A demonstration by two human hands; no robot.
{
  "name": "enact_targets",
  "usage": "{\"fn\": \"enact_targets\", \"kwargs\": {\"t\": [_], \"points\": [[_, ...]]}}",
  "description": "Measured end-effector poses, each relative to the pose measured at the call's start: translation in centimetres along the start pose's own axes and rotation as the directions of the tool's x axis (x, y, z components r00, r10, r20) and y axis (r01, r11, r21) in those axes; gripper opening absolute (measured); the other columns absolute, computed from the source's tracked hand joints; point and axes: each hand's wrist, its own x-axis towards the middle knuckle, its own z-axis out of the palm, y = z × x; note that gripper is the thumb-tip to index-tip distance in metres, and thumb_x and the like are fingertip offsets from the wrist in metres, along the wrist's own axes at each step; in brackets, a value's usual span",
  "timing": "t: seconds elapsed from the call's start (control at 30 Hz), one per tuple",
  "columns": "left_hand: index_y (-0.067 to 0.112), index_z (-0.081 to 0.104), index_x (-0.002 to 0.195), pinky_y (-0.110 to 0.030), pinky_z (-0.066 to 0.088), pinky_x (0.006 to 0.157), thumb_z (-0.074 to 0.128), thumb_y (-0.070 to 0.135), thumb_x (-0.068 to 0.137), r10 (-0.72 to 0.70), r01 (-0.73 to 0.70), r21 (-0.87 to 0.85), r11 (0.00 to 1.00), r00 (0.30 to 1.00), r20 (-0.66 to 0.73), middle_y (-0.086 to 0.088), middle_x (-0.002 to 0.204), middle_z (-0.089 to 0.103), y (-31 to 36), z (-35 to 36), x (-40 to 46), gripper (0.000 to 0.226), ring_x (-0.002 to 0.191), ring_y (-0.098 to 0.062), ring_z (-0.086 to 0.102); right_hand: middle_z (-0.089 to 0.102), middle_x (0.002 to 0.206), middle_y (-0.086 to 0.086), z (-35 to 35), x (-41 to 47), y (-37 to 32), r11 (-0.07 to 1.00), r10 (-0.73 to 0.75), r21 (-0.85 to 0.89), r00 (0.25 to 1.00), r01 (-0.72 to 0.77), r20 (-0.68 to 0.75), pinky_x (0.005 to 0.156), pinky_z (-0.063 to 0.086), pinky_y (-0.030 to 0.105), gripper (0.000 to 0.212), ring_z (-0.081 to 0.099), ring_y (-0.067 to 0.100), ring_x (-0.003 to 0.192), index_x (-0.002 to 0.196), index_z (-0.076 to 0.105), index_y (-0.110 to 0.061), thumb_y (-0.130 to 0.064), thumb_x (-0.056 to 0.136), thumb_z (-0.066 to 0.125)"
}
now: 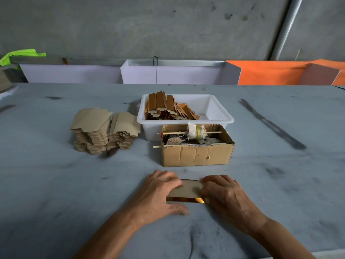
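Two hands flatten a card blank on the grey table.

Nearest the camera, the left hand (160, 193) and right hand (224, 195) press down on either end of a folded card blank (186, 189). It lies flat on the table (74, 193) between them, with a shiny gold flap (184, 200) showing along its near edge. Both hands are spread with fingers laid over the card, not clenched around it, and the left thumb rests on the table just in front of the flap. Just beyond stands an open cardboard box (196, 156) with a wrapped spool (195, 131) on a thin stick (212, 132) across its top. Touching the box from behind is a white tub (220, 113) holding folded brown pieces (168, 107). To the left of the tub sits a stack of flat blanks (104, 129).
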Motion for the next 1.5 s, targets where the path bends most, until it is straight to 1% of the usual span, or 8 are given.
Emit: {"fn": "enact_targets", "kwargs": {"t": [0.17, 0.27, 0.47, 0.8, 1.0, 1.23, 1.37, 1.5], "points": [[0.022, 0.065, 0.110, -0.016, 0.031, 0.097, 0.063, 0.038, 0.085, 0.061, -0.061, 0.006, 0.998, 0.996, -0.065, 0.016, 0.123, 0.049, -0.2, -0.4, -0.1, 0.030, 0.115, -0.002, 0.037, 0.044, 0.124, -0.027, -0.4, 0.3, 0.6, 0.983, 0.064, 0.167, 0.996, -0.073, 0.057, 0.097, 0.032, 0.023, 0.032, 0.035, -0.003, 0.117, 0.105, 0.061, -0.036, -0.056, 0.080, 0.062], [0.015, 0.068, 0.099, -0.016, 0.037, 0.088, 0.062, 0.024, 0.086, 0.102, -0.102, -0.005, 0.995, 0.992, -0.080, 0.011, 0.112, 0.058, -0.5, -0.5, 0.0, 0.018, 0.106, -0.004, 0.045, 0.046, 0.120, -0.032, -0.6, 0.2, 1.1, 0.956, 0.109, 0.270, 0.994, -0.113, 0.027, 0.100, 0.036, 0.022, 0.040, 0.040, -0.007, 0.116, 0.110, 0.063, -0.035, -0.043, 0.073, 0.075], [0.016, 0.069, 0.096, -0.018, 0.040, 0.088, 0.071, 0.037, 0.077, 0.042, -0.048, -0.097, 0.994, 0.997, -0.064, 0.012, 0.103, 0.059, -0.9, -0.7, 0.2, 0.028, 0.100, 0.001, 0.046, 0.062, 0.118, -0.010, -0.2, 0.2, 1.1, 0.980, 0.002, 0.196, 0.994, 0.019, -0.106, 0.088, 0.048, 0.026, 0.012, 0.055, 0.007, 0.108, 0.089, 0.074, -0.023, -0.032, 0.085, 0.066], [0.024, 0.065, 0.094, -0.022, 0.048, 0.075, 0.070, 0.009, 0.081, -0.329, 0.215, -0.476, 0.853, 0.929, -0.170, 0.008, 0.084, 0.068, 0.4, -1.4, 0.4, 0.020, 0.081, -0.008, 0.062, 0.067, 0.098, -0.012, -1.1, 0.3, -0.2, 0.609, 0.491, 0.747, 0.866, -0.267, -0.091, 0.068, 0.051, 0.016, 0.022, 0.063, 0.004, 0.091, 0.097, 0.064, -0.028, -0.037, 0.077, 0.066], [0.026, 0.062, 0.092, -0.033, 0.051, 0.078, 0.067, 0.010, 0.085, -0.354, 0.205, -0.508, 0.836, 0.910, -0.214, 0.003, 0.086, 0.066, 1.5, -2.3, 0.6, 0.019, 0.085, -0.015, 0.062, 0.058, 0.090, -0.003, -2.9, 1.0, -2.0, 0.684, 0.645, 0.573, 0.741, -0.451, -0.187, 0.056, 0.042, 0.016, 0.034, 0.057, 0.009, 0.073, 0.106, 0.056, -0.036, -0.036, 0.076, 0.074], [0.032, 0.061, 0.089, -0.043, 0.048, 0.067, 0.068, 0.010, 0.083, -0.315, 0.124, -0.551, 0.825, 0.911, -0.267, -0.012, 0.081, 0.064, 2.9, -2.7, 0.8, 0.024, 0.075, -0.030, 0.060, 0.069, 0.065, 0.006, -4.1, 1.4, -3.2, 0.255, 0.649, 0.850, 0.733, -0.462, 0.204, 0.043, 0.040, 0.021, 0.007, 0.057, 0.012, 0.047, 0.084, 0.069, -0.008, -0.009, 0.087, 0.063], [0.036, 0.062, 0.092, -0.029, 0.052, 0.074, 0.079, 0.014, 0.071, -0.529, 0.160, -0.680, 0.715, 0.761, -0.377, 0.005, 0.085, 0.067, 3.8, -2.8, 1.1, 0.035, 0.082, -0.015, 0.063, 0.072, 0.078, 0.012, -4.4, 1.4, -3.0, 0.122, 0.667, 0.894, 0.703, -0.431, 0.248, 0.053, 0.041, 0.026, 0.011, 0.058, 0.012, 0.051, 0.086, 0.069, -0.002, -0.011, 0.088, 0.062], [0.024, 0.064, 0.080, -0.015, 0.041, 0.054, 0.082, 0.023, 0.067, -0.711, 0.184, -0.824, 0.536, 0.624, -0.324, 0.006, 0.059, 0.057, 4.5, -2.4, 0.8, 0.022, 0.055, -0.010, 0.050, 0.072, 0.079, 0.013, -4.3, 1.2, -2.9, 0.104, 0.664, 0.919, 0.714, -0.381, 0.222, 0.054, 0.041, 0.026, 0.015, 0.056, 0.010, 0.051, 0.085, 0.069, -0.001, -0.016, 0.086, 0.064]]}}
